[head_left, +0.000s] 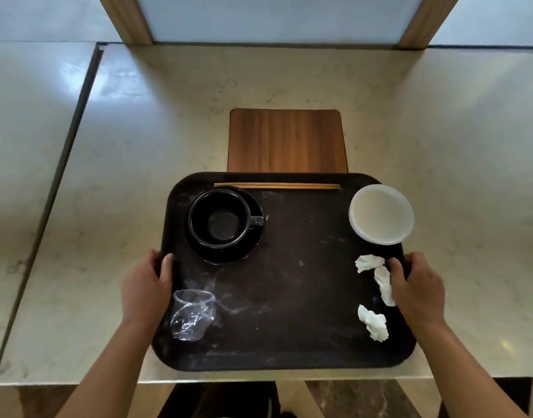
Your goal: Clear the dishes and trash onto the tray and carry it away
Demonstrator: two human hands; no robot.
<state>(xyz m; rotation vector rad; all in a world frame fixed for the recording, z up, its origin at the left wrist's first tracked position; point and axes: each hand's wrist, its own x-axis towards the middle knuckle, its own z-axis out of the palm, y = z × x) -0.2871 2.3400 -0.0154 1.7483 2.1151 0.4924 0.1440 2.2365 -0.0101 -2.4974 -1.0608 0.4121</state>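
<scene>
Clamped on both short edges of the dark rectangular plastic tray (pixel 289 354), our left hand (pixel 147 288) and right hand (pixel 419 288) face each other; it sits loaded on the pale stone counter (pixel 440 131), long axis crosswise.

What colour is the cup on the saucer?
Black, like its saucer; the cup shows clearly in the head view.

The dark scuffed tray (pixel 289 297) holds everything. A black cup (pixel 220 218) sits on its saucer (pixel 244 251) at the back left, wooden chopsticks (pixel 277 185) along the back edge, a white bowl (pixel 381 214) back right, 3 crumpled napkins (pixel 369 262) down the right side, and a crushed clear cup (pixel 193 315) front left.
</scene>
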